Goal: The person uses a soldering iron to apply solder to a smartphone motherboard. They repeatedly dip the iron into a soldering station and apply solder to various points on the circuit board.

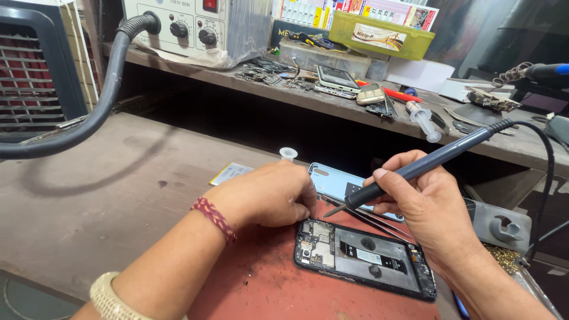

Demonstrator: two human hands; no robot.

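Opened phone (364, 258), back cover (332, 181) off | left hand (267, 195) fingers together, pressing its top edge | right hand (427, 204) clamped on soldering iron (427, 163), tip just above board | soldering unfinished.

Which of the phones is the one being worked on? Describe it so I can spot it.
On the red mat at the bench's near edge, between the left hand and right hand, lies the opened phone. Unlike the shelf's intact phones, its back is off, showing the circuit board.

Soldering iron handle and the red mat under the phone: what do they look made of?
The dark blue pen-shaped soldering iron in the right hand looks like matte plastic with a black rubbery grip. The red work mat looks like dull rubber or silicone, scuffed and stained.
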